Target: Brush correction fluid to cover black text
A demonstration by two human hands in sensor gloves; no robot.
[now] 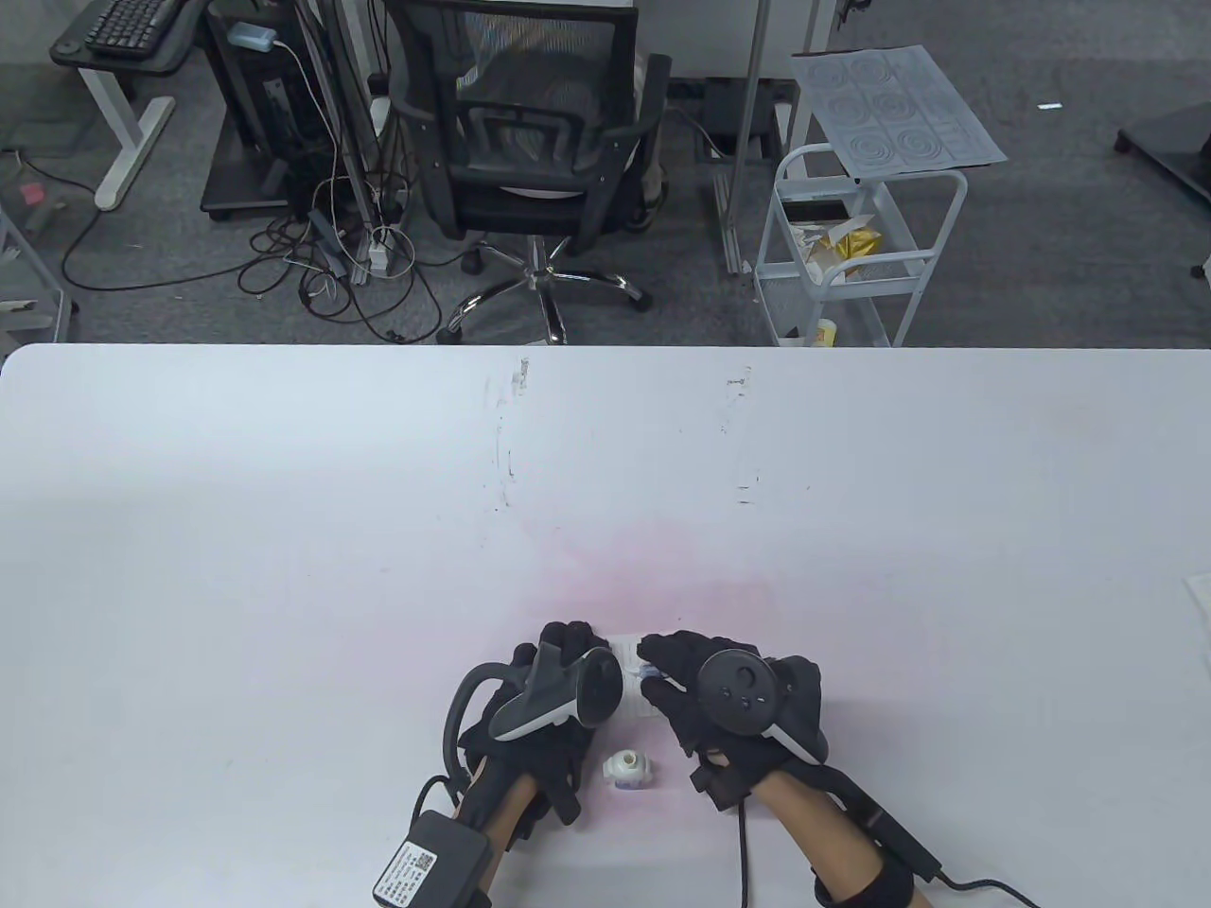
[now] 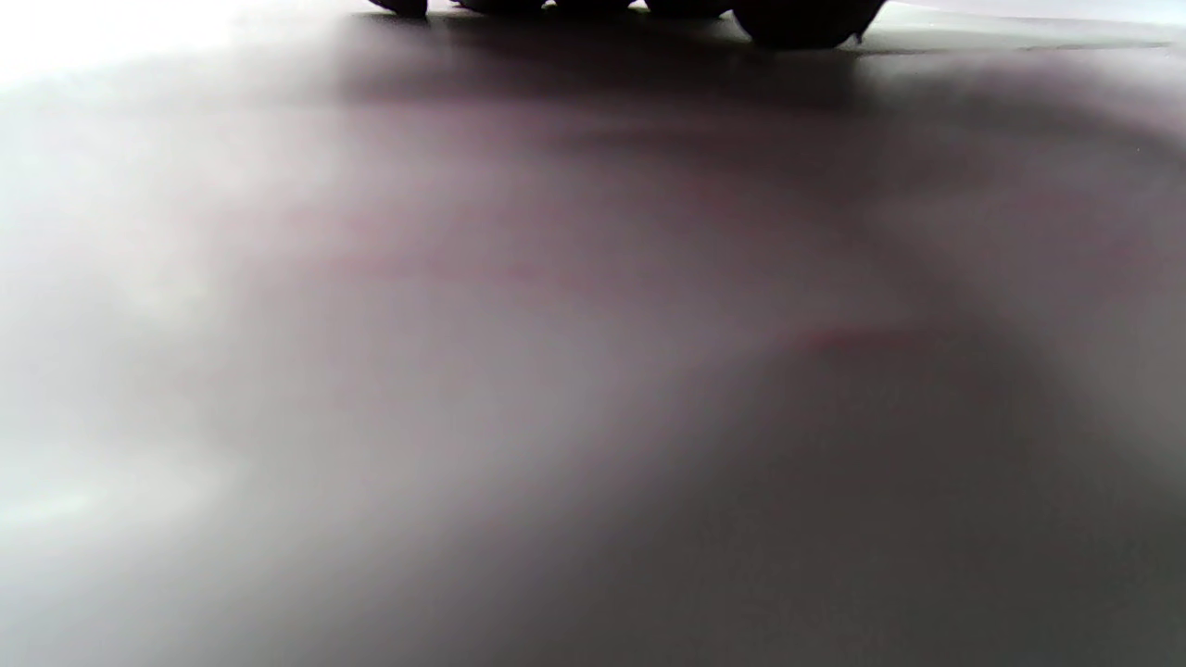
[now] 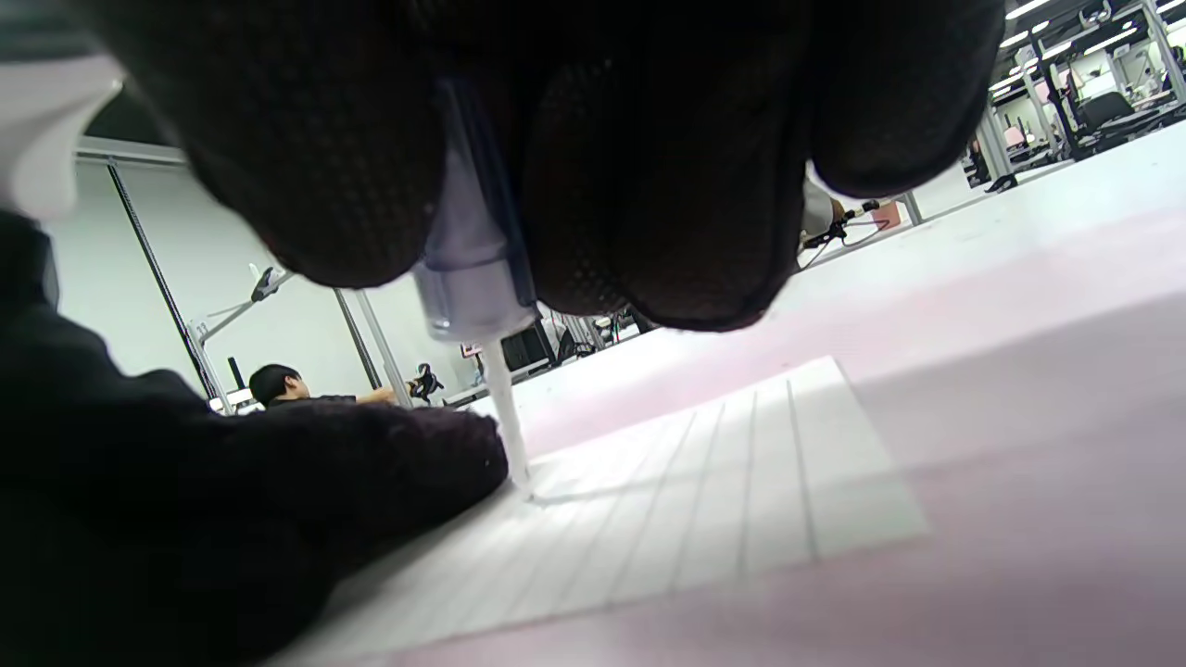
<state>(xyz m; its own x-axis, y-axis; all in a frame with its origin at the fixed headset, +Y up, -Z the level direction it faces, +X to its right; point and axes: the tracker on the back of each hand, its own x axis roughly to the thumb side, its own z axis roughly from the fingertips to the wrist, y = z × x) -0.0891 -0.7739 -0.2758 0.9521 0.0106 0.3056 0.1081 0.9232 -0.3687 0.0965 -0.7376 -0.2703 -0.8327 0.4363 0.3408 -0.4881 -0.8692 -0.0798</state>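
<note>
White brush (image 3: 505,417) tip touches the lined paper (image 3: 741,482), visible only in the right wrist view; the right hand (image 1: 728,695) grips its cap. Left hand (image 1: 558,686) rests on the paper, grip indeterminable. Bottle (image 1: 625,768) stands on the table (image 1: 284,520); chair (image 1: 530,142) behind.

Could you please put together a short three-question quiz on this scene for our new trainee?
1. True or false: the brush tip touches the lined paper.
2. Which hand holds the brush cap? A) left B) right
3. Fill in: the open bottle stands on the table between the two ____.

Key: 1 true. 2 B: the right hand grips it; the left hand rests on the paper. 3 wrists.
</note>
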